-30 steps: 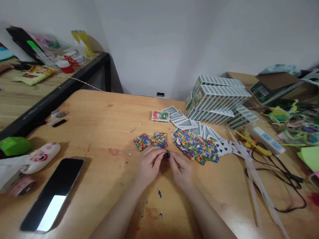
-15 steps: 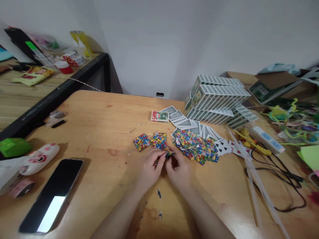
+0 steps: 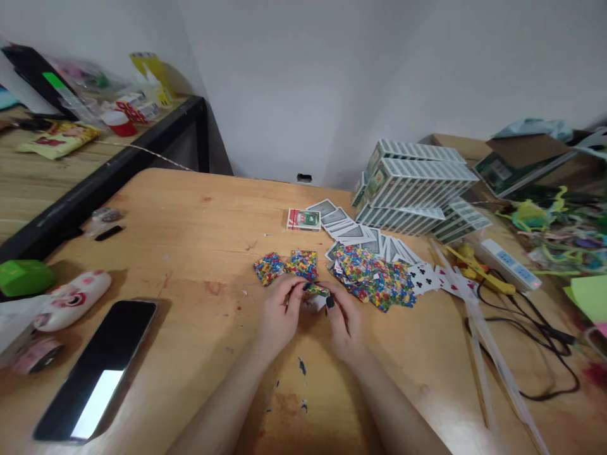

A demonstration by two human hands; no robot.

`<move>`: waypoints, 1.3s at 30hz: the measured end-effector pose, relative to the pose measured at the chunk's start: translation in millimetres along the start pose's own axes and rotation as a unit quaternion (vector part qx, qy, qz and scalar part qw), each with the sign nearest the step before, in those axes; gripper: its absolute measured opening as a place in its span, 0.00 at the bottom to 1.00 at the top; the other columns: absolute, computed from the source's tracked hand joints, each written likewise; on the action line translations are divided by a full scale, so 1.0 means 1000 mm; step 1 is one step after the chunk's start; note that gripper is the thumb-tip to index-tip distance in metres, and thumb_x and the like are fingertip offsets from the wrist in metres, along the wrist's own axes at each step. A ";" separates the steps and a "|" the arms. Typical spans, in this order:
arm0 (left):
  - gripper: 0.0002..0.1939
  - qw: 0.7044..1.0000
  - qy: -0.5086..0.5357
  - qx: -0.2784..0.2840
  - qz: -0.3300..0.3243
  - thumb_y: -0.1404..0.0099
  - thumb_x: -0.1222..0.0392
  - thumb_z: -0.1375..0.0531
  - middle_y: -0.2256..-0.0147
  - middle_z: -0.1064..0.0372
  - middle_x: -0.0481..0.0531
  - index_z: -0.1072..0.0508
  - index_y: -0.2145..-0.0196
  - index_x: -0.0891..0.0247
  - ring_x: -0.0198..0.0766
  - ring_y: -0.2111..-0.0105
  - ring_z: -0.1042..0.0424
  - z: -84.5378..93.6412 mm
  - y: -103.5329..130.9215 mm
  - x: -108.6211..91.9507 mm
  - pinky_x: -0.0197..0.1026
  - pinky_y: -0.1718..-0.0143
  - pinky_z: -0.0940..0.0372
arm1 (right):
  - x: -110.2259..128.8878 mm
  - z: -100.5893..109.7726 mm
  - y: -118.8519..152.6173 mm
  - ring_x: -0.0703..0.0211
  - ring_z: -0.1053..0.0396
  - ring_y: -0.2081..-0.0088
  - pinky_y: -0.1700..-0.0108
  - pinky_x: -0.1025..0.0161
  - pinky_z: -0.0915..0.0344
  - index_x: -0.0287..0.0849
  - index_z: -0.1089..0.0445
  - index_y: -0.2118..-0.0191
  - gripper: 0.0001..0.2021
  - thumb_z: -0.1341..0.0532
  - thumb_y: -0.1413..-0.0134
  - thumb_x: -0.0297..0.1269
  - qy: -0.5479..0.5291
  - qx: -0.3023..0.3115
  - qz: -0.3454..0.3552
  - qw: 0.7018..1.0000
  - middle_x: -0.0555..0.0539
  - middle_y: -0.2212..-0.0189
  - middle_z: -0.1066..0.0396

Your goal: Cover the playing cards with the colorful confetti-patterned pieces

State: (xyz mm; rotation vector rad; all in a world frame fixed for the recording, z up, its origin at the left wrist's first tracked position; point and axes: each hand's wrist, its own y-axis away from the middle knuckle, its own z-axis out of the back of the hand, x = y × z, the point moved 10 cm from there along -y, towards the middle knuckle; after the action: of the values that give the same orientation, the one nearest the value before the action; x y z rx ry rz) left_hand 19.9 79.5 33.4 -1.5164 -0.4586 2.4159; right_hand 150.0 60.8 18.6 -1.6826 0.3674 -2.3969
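Observation:
My left hand (image 3: 281,309) and my right hand (image 3: 345,316) meet near the table's middle. Between their fingertips is a small piece (image 3: 317,291) with a colourful pattern on top and white below; both hands pinch it. Just beyond my left hand lie two square colourful pieces (image 3: 268,268) (image 3: 303,263), side by side. To the right of my right hand spreads a pile of colourful cards (image 3: 374,278). Behind that pile, grey-backed playing cards (image 3: 353,234) fan out, next to a red and green card box (image 3: 304,219).
Stacked card cartons (image 3: 417,183) stand at the back right. Cables (image 3: 526,341), clear strips (image 3: 493,354) and a power strip (image 3: 509,262) lie at right. A phone (image 3: 102,360) and a white toy (image 3: 73,300) lie at left.
My hands have moved slightly apart, and the fingers have shifted on the small piece. Its white underside now shows. The view has shifted slightly.

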 end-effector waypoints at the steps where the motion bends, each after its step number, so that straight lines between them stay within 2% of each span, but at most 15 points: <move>1: 0.07 1.000 -0.006 0.011 -0.011 0.38 0.65 0.49 0.70 0.33 0.50 0.32 0.67 0.62 0.35 0.68 0.33 -0.002 0.001 -0.003 0.39 0.65 0.37 | 0.002 0.002 -0.001 0.57 0.33 0.66 0.65 0.62 0.35 0.42 0.35 0.57 0.13 0.49 0.47 0.34 0.007 -0.005 0.006 1.000 0.44 0.65 0.31; 5: 0.07 0.997 -0.025 0.052 -0.053 0.38 0.65 0.49 0.69 0.32 0.51 0.32 0.67 0.62 0.36 0.67 0.34 -0.011 0.004 -0.014 0.40 0.64 0.38 | -0.001 0.006 -0.002 0.61 0.34 0.74 0.72 0.65 0.36 0.42 0.32 0.66 0.08 0.47 0.47 0.35 0.037 -0.029 -0.010 0.999 0.48 0.75 0.31; 8: 0.06 0.996 -0.039 0.044 -0.064 0.39 0.67 0.49 0.70 0.32 0.51 0.33 0.66 0.61 0.36 0.68 0.34 -0.009 0.006 -0.018 0.40 0.64 0.38 | -0.004 0.004 -0.001 0.63 0.35 0.76 0.74 0.66 0.37 0.42 0.32 0.70 0.09 0.48 0.46 0.35 0.027 -0.028 -0.018 0.999 0.49 0.78 0.32; 12: 0.05 0.996 -0.062 0.015 -0.064 0.39 0.67 0.49 0.70 0.33 0.51 0.34 0.67 0.62 0.37 0.66 0.35 -0.004 0.007 -0.020 0.41 0.63 0.38 | -0.010 0.001 0.000 0.63 0.34 0.77 0.75 0.67 0.36 0.41 0.32 0.70 0.08 0.46 0.46 0.35 -0.005 -0.014 -0.037 0.999 0.49 0.79 0.31; 20: 0.06 0.996 -0.075 0.008 -0.039 0.39 0.67 0.49 0.69 0.33 0.50 0.34 0.66 0.62 0.36 0.66 0.34 -0.005 0.008 -0.013 0.40 0.62 0.38 | -0.018 -0.012 0.003 0.65 0.34 0.78 0.76 0.69 0.36 0.40 0.33 0.68 0.06 0.46 0.47 0.35 -0.114 0.016 -0.113 0.987 0.51 0.78 0.32; 30: 0.06 0.997 -0.073 -0.002 -0.024 0.39 0.67 0.48 0.70 0.32 0.50 0.32 0.67 0.62 0.35 0.67 0.34 -0.004 0.007 -0.006 0.39 0.63 0.38 | -0.034 -0.016 0.010 0.67 0.40 0.82 0.79 0.70 0.40 0.40 0.33 0.68 0.07 0.46 0.52 0.33 -0.171 -0.015 -0.203 0.964 0.53 0.82 0.36; 39: 0.07 0.998 -0.060 -0.017 0.002 0.39 0.66 0.48 0.71 0.32 0.51 0.31 0.68 0.63 0.35 0.68 0.33 -0.001 0.008 0.001 0.38 0.64 0.37 | -0.039 -0.016 0.011 0.65 0.39 0.80 0.77 0.68 0.40 0.40 0.30 0.67 0.12 0.48 0.58 0.29 -0.174 -0.017 -0.212 0.961 0.53 0.81 0.34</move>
State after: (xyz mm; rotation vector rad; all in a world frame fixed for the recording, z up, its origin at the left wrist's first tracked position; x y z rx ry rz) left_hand 20.3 73.0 29.0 -1.3931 -0.5236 2.5241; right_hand 148.6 63.2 -24.8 -2.3478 -0.0130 -2.2876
